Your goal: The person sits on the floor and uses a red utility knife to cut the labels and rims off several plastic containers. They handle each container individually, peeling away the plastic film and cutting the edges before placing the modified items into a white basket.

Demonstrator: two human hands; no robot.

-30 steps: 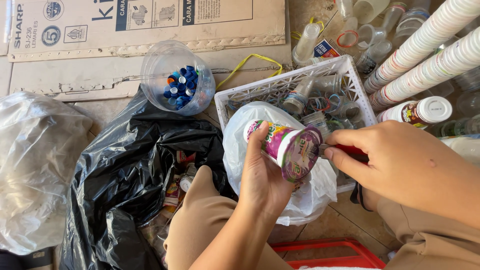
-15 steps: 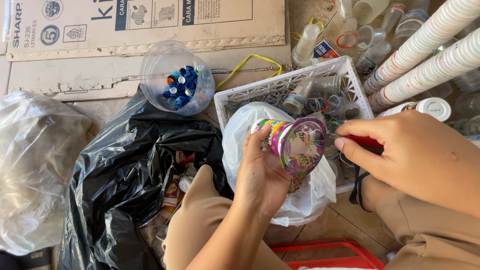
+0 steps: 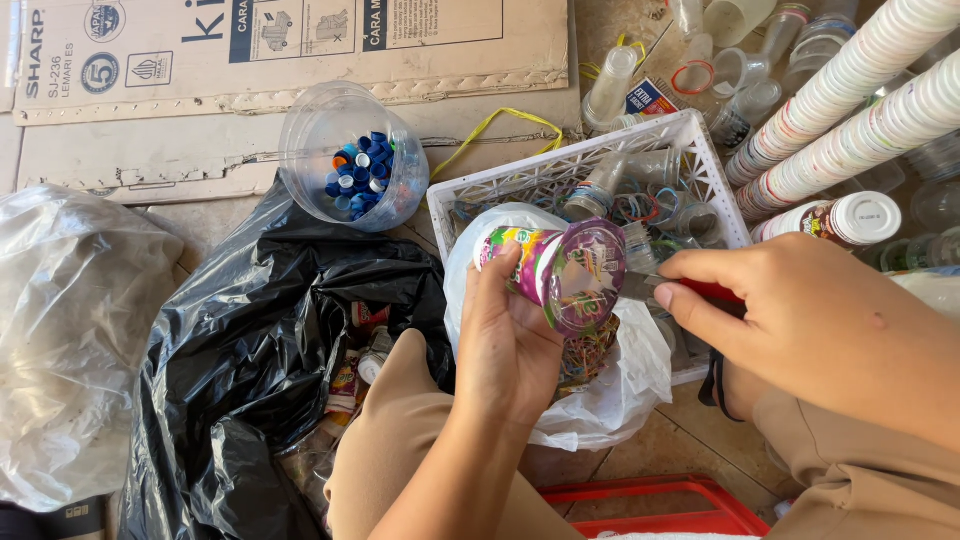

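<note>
Lying on its side in the left hand (image 3: 505, 340) is a small plastic cup (image 3: 560, 272) with a shiny purple and green wrap; its long way runs left to right, with the round foil top turned toward the right and a little toward the camera; the left fingers are curled tight around its body. The right hand (image 3: 800, 320) is closed on a small blade with a red handle (image 3: 690, 290); the grey metal tip touches the rim of the cup's top. The cup is held just above a thin, crinkly white plastic bag (image 3: 600, 400) with bits of coloured wrap inside; behind that is a white plastic crate (image 3: 560, 175) with a lattice wall, holding clear cups and rubber rings. To the left sits a clear round tub (image 3: 345, 150) of blue bottle caps, on flat brown cardboard (image 3: 200, 150); below it lies a floppy black rubbish bag (image 3: 260, 370). Long stacks of white cups (image 3: 850, 100) lean at the top right.
</note>
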